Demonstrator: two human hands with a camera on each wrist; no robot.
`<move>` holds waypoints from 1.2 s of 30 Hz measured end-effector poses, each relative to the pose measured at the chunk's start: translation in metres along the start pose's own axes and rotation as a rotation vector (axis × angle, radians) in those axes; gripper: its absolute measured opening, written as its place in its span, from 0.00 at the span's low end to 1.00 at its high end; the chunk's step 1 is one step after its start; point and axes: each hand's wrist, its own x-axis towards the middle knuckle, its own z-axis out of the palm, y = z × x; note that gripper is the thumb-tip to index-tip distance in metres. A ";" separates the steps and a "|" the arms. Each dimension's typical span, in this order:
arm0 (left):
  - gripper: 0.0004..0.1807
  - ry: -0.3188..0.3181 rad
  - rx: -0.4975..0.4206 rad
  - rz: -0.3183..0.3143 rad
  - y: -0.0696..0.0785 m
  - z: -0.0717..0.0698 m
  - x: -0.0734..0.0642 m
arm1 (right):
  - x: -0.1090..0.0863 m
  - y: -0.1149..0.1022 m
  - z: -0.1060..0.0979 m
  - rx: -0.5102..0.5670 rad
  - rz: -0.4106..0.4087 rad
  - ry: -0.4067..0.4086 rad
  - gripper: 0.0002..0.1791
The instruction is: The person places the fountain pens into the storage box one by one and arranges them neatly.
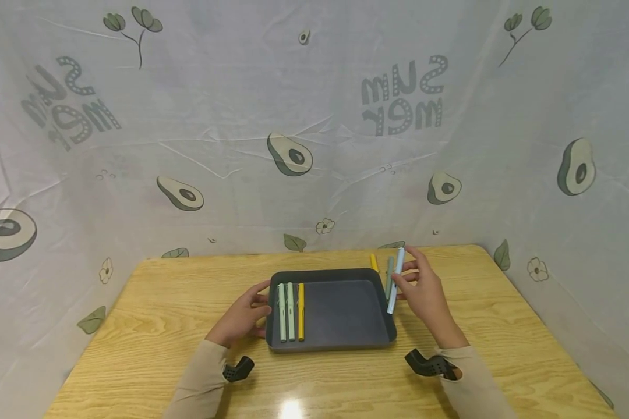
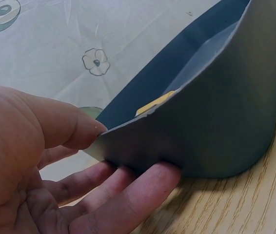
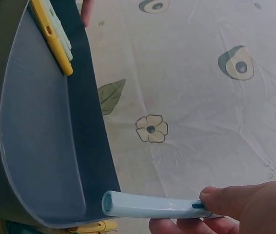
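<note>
A light blue pen [image 1: 396,281] is pinched between the thumb and fingers of my right hand [image 1: 424,294], held tilted over the tray's right rim. In the right wrist view this pen [image 3: 150,205] points leftward, one end above the tray's corner. My left hand [image 1: 243,314] grips the left side of the dark grey tray [image 1: 340,348]; the left wrist view has the thumb at the rim and fingers against the outer wall. Inside the tray at left, two pale green pens [image 1: 291,314] and a yellow pen [image 1: 301,314] lie side by side, roughly parallel.
Just outside the tray's right wall lie a grey-green pen [image 1: 390,273] and another yellow pen [image 1: 374,262], both partly hidden. A wooden table [image 1: 188,291] carries everything. Behind it hangs a pale curtain [image 1: 230,145] with avocado prints.
</note>
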 end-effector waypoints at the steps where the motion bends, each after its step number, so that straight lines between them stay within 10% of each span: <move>1: 0.33 0.001 0.000 -0.002 0.000 0.000 0.000 | 0.000 0.000 0.001 -0.001 0.003 -0.001 0.39; 36: 0.33 -0.030 -0.040 0.006 -0.002 -0.001 0.000 | -0.004 -0.030 0.056 0.080 0.054 -0.189 0.38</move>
